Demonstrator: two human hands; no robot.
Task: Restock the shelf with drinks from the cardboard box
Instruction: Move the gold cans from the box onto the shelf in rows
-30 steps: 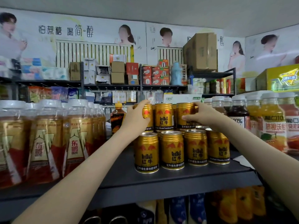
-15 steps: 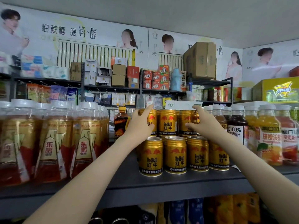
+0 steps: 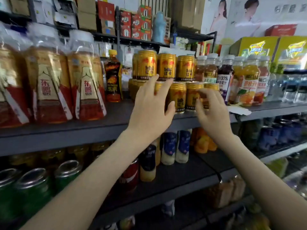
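Shelf [image 3: 99, 130] crowded with gold cans [image 3: 166, 66]

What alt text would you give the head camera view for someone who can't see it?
Two bare hands, the left hand and right hand, both holding nothing, hover in front of gold Red Bull cans stacked two tiers high on a dark shop shelf. To their left stand tall amber bottles, to their right juice bottles.

gold cans [image 3: 166, 66] stand in 2 tiers on the grey shelf [image 3: 66, 135]. the left hand [image 3: 149, 112], fingers spread, is in front of the lower tier; the right hand [image 3: 213, 113], fingers loosely bent and blurred, is just beside it, holding nothing. tall bottles [image 3: 86, 83] stand at left.
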